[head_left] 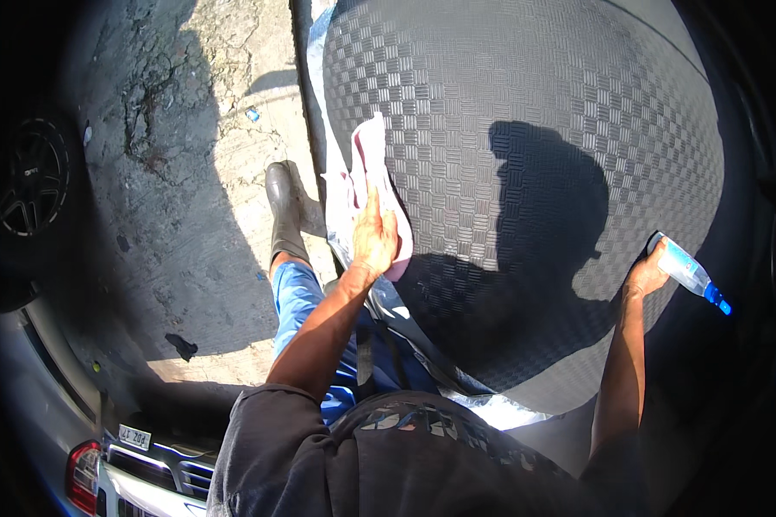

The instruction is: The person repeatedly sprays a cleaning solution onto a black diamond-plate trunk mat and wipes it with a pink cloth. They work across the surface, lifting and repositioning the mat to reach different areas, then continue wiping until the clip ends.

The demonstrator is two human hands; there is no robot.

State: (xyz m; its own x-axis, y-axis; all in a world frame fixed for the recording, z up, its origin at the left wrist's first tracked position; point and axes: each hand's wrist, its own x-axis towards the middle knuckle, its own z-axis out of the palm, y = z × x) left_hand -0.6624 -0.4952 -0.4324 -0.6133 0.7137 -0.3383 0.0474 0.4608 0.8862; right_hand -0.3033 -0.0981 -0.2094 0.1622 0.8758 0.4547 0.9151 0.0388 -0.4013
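Note:
My left hand point(376, 241) lies over a pale pink cloth point(369, 151) at the left edge of a black checker-textured cover point(457, 198). The cloth is bunched along that edge, and part of it hangs over the shiny side. Some of my fingers are hidden in its folds. Out to the right, my right hand point(647, 274) is wrapped round a clear plastic bottle point(683, 264) with a blue top. The bottle is tilted, its blue end pointing right and toward me, above the cover's right side. A dark shadow falls across the cover's middle.
Cracked concrete point(190, 172) stretches along the left, where my leg in a grey rubber boot point(283, 202) stands. A black wheel point(33, 177) is at the far left. Behind me at lower left is a silver vehicle point(138, 482). A dark scrap point(181, 346) lies on the ground.

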